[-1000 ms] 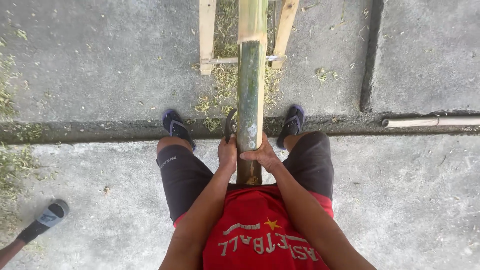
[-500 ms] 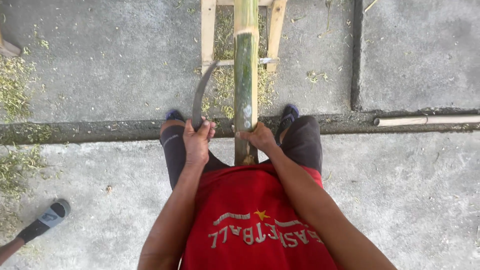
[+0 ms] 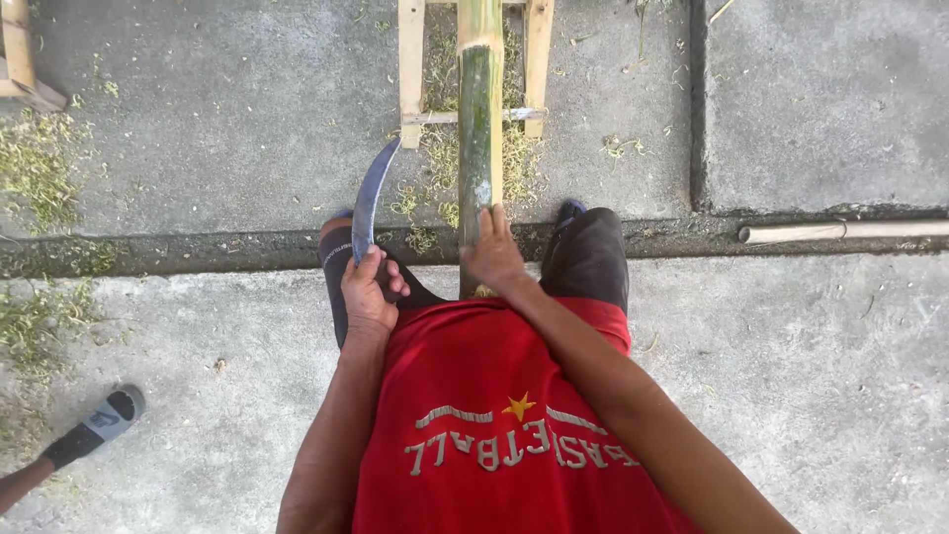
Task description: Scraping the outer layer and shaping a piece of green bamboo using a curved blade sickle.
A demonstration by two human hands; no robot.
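Outdoor work yard: concrete slabs (image 3: 820,99), bamboo shavings (image 3: 40,158), wooden frame (image 3: 411,69)

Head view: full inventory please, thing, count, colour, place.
bamboo pole: 1, green, runs up the middle from between the knees onto the frame
wooden frame: 1, pale wood, top centre, under the pole
curved blade: 1, blue-grey, left of the pole, tip pointing up
shavings: scattered, green-yellow, left edge and around the frame
pale pole: 1, tan, right edge, along the concrete seam
another person's foot in a sandal: 1, black and grey, lower left
concrete ground: grey slabs, throughout
red shirt: 1, bottom centre
dark shorts: 1, over the knees
left hand: holds the blade
right hand: rests on the pole
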